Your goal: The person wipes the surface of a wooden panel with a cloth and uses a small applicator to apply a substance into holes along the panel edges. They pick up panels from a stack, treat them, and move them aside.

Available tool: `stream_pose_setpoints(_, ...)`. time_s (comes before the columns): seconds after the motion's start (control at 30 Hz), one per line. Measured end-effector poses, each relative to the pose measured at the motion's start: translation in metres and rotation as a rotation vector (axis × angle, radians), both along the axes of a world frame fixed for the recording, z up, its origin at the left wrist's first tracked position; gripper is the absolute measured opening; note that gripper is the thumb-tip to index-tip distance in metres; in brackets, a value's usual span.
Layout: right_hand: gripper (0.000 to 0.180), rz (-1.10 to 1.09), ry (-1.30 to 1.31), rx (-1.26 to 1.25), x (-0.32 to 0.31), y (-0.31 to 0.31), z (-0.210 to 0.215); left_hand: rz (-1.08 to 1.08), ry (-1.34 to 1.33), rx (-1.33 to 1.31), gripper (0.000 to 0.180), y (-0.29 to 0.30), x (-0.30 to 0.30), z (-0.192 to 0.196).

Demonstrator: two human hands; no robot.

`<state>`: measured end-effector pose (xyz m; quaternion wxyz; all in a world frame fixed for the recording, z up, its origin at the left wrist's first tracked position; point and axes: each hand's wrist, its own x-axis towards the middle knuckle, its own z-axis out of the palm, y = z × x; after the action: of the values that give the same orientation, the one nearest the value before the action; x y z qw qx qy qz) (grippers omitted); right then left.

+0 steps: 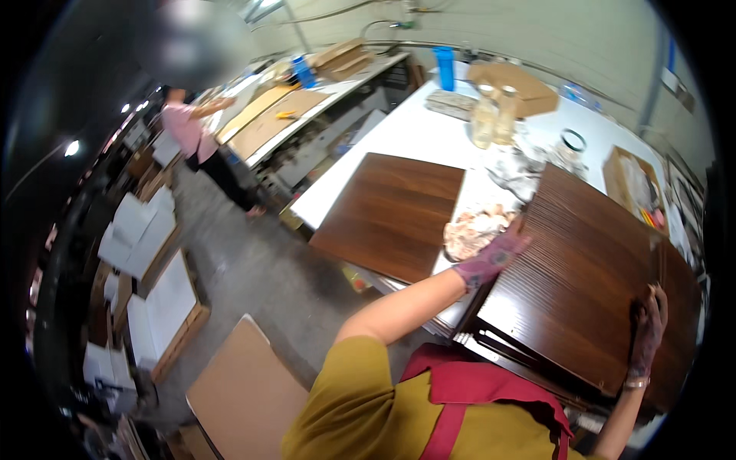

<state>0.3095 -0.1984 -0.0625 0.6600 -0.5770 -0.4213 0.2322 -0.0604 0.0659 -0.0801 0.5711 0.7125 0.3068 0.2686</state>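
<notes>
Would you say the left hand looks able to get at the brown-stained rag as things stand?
Probably yes: the left hand is right beside the brown-stained rag, and nothing visible stands between them.

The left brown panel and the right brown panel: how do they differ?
The left panel has no hand on it; the right panel has the left hand at its edge and the right hand over it. The right panel looks larger in view than the left panel. The right panel looks more streaked than the left panel. Both are dark brown.

1 head-worn fisheye, facing down at near table point(414, 136).
</notes>
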Motion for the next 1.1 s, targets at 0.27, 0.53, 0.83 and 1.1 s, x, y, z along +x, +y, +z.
stream_pose_setpoints(0.27,0.028,0.063,0.007,-0.092,-0.074,0.100,0.104,-0.169,0.082,1.116,0.058,0.018,0.032,0.041)
stream_pose_setpoints(0.53,0.025,0.135,-0.651,-0.440,-0.098,0.289,0.106,-0.382,0.298,1.121,0.060,0.009,0.049,0.044)
stream_pose_setpoints(0.83,0.025,0.188,-0.940,-0.583,-0.132,0.395,0.057,-0.350,0.235,1.085,0.057,0.013,0.050,0.044)
stream_pose_setpoints(1.1,0.026,0.266,-0.903,-0.568,-0.130,0.397,0.060,-0.345,0.228,1.061,0.058,0.014,0.050,0.041)
